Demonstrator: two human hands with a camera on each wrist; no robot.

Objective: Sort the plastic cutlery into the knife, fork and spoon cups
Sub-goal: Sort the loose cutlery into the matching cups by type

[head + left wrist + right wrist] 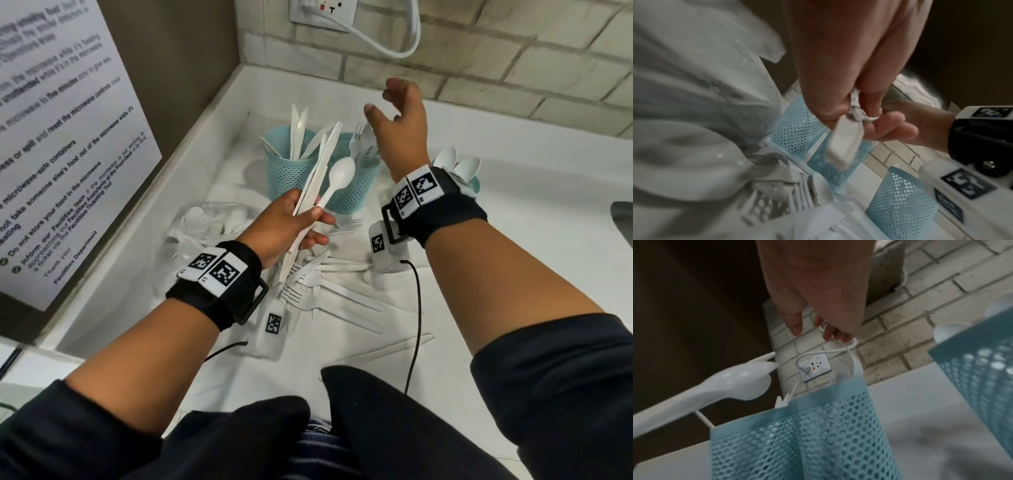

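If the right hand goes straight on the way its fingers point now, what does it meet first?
Probably the tiled wall. The right hand is open and empty, above the fork cup, fingers aimed up and back toward the wall. Nothing shows between, though depth is unclear.

White countertop point(513, 219) in a corner, pale brick-tile wall point(513, 51) behind, wall socket point(322, 10) with white cable point(387, 48) plugged in, printed notice point(61, 137) on brown left panel

R hand point(818, 293) raised, fingers loose, empty, above mesh cup point(807, 434) w/ forks. Spoon point(731, 386) at left. 2nd cup point(978, 369) at right. Wall socket point(816, 368) behind.
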